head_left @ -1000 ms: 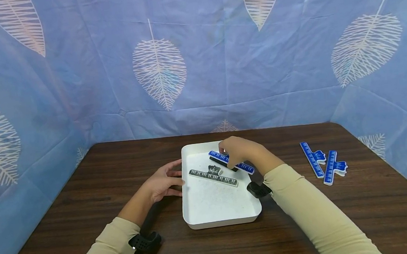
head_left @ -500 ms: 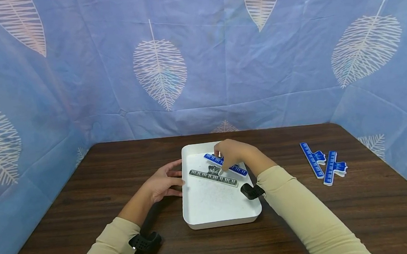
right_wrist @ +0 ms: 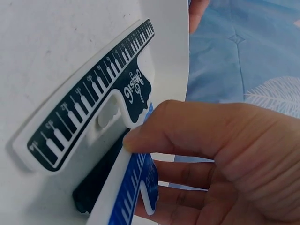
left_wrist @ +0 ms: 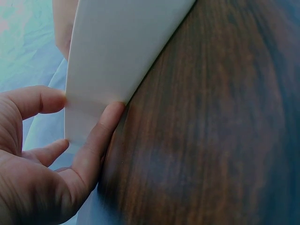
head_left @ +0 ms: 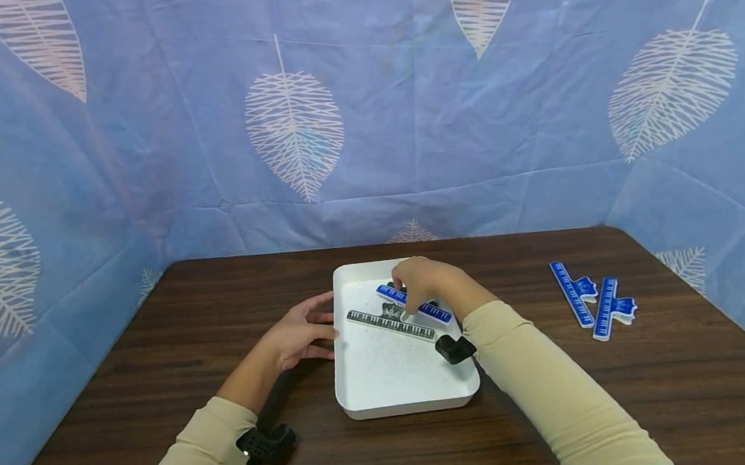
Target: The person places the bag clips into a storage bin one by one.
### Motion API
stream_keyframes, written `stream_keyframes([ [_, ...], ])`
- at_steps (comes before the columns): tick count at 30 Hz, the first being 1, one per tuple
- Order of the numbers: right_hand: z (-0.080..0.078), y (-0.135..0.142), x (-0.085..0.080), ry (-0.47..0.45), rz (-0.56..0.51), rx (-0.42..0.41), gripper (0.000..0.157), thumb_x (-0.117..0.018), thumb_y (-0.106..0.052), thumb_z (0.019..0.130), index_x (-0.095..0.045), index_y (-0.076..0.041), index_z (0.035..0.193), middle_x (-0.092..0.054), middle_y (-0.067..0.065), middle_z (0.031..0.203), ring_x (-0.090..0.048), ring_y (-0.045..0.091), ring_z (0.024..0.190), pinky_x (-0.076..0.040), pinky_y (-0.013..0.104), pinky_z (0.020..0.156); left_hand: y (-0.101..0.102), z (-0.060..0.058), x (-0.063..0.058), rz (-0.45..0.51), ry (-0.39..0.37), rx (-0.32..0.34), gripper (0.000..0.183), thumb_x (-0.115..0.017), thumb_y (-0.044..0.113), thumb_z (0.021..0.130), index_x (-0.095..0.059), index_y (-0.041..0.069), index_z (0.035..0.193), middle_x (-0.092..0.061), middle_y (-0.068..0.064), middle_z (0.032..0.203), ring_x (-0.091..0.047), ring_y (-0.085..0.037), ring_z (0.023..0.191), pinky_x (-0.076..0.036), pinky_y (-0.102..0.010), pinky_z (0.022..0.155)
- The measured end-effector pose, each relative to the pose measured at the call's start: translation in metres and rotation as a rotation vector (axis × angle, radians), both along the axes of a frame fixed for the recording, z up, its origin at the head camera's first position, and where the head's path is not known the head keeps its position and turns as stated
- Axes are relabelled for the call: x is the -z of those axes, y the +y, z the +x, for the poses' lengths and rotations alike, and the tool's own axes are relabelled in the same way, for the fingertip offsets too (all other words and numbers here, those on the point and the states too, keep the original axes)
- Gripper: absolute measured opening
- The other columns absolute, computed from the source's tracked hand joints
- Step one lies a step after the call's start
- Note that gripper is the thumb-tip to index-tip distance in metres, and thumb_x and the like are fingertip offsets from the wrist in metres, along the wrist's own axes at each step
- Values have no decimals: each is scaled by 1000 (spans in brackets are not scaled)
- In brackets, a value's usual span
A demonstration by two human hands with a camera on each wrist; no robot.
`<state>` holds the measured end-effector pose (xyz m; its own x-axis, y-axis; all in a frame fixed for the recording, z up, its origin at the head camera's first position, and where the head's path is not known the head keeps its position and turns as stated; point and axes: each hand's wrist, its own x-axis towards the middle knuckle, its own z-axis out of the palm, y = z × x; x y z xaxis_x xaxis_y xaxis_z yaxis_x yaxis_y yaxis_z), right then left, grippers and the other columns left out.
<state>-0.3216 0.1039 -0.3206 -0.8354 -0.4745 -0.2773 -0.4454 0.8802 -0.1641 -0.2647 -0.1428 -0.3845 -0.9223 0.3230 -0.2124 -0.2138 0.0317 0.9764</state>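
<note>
My right hand (head_left: 429, 281) pinches a blue clip (head_left: 435, 312) between thumb and fingers, over the far part of a white tray (head_left: 393, 380). The clip is long, with a piano-key print, and lies slanted. Just nearer in the tray rests a black-and-white clip (right_wrist: 89, 96), printed with keys and the word "Music". A second dark clip (right_wrist: 99, 174) shows partly under the blue one in the right wrist view. My left hand (head_left: 300, 334) touches the tray's left wall (left_wrist: 112, 51) with spread, fairly straight fingertips.
Two more blue clips (head_left: 572, 294) lie on the dark wooden table (head_left: 524, 263) to the right of the tray. A blue cloth (head_left: 362, 128) with white leaves hangs behind the table and at both sides. Black wrist devices (head_left: 266, 445) sit at both cuffs.
My right hand has moved left and slightly nearer with the blue clip, from the tray's right rim to above the inside. The left hand and tray have stayed put.
</note>
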Motion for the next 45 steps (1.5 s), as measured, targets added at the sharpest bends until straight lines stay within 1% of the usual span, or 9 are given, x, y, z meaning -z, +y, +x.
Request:
stream_keyframes([
  [6, 1, -1, 1, 13, 8, -10, 41, -80, -17, 77, -62, -7, 112, -62, 2, 98, -57, 17, 81, -52, 34, 74, 0, -1, 1, -4, -1, 2, 81, -62, -12, 83, -29, 13, 153, -41, -27, 135, -64, -30, 92, -59, -48, 70],
  [12, 2, -4, 1, 8, 22, -23, 32, -79, -10, 76, -62, -4, 102, -58, 2, 87, -51, 18, 77, -46, 33, 68, 0, -2, 2, -4, 1, 7, 81, -62, -11, 83, -29, 12, 153, -42, -28, 135, -64, -30, 93, -59, -47, 70],
  [16, 2, -5, 1, 8, 38, -24, 29, -76, -7, 77, -61, -5, 101, -57, 2, 86, -50, 18, 78, -45, 32, 67, 0, -2, 3, -4, 5, 11, 81, -62, -11, 83, -29, 12, 153, -42, -28, 136, -64, -30, 93, -59, -47, 70],
  [21, 4, -4, -2, 3, 35, -26, 30, -74, -3, 78, -61, -3, 104, -57, 3, 89, -50, 19, 81, -46, 32, 68, 0, -1, 2, -6, 8, 8, 81, -62, -11, 83, -29, 12, 153, -42, -27, 135, -64, -30, 93, -59, -47, 70],
  [25, 7, -3, -6, 2, 11, -25, 36, -76, -4, 77, -62, -3, 110, -60, 4, 97, -52, 19, 84, -49, 33, 71, 0, 0, 1, -6, 7, 4, 81, -62, -11, 83, -30, 12, 153, -42, -27, 135, -64, -30, 92, -59, -47, 70],
  [28, 10, -3, -11, 5, 9, -36, 39, -75, -4, 77, -62, -4, 113, -61, 5, 102, -51, 19, 84, -48, 33, 69, 0, 0, 0, -4, 5, 2, 81, -62, -11, 82, -30, 12, 153, -42, -27, 135, -64, -29, 92, -59, -46, 69],
  [33, 15, -3, -17, 6, 9, -54, 41, -75, -6, 79, -62, -5, 118, -58, 3, 96, -49, 19, 79, -44, 33, 65, 0, 0, 0, -1, 4, 3, 81, -62, -11, 82, -30, 12, 153, -42, -27, 135, -64, -29, 92, -59, -46, 69],
  [38, 22, -2, -21, 34, -10, -75, 42, -78, -12, 81, -62, -5, 119, -60, 3, 94, -50, 19, 81, -48, 35, 70, 1, 0, 0, -2, 5, 1, 81, -62, -11, 82, -30, 12, 153, -42, -27, 134, -64, -29, 91, -59, -45, 68],
  [45, 32, 2, -27, 69, -31, -104, 45, -79, -15, 82, -61, -4, 122, -64, 8, 102, -55, 19, 86, -51, 37, 77, 1, 0, -1, -2, -2, -5, 82, -62, -12, 82, -30, 13, 153, -43, -26, 133, -64, -29, 91, -59, -45, 69],
])
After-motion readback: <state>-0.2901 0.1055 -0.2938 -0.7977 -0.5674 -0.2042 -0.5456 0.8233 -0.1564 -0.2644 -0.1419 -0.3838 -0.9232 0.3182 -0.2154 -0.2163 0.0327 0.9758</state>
